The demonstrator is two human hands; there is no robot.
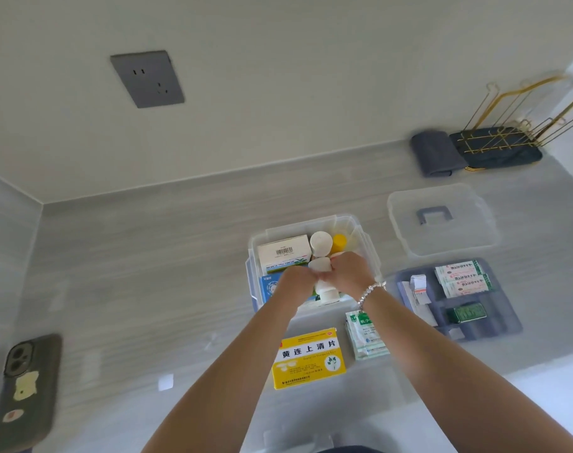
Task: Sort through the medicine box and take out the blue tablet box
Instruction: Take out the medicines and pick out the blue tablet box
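While both hands reach into clear medicine box [314,256] on grey counter [147,273], I note from head view: left hand [295,281] and right hand [349,273] curled around white bottles [321,266] at box centre. Blue tablet box [269,287] sits in box's near-left corner, beside left hand. Yellow carton [308,358] lies outside, nearer me; lid [440,220] and tray [455,299] at right.

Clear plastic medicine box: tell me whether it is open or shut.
Open. The clear plastic medicine box has no cover; its clear lid with a grey handle lies apart on the counter, and both hands reach inside.
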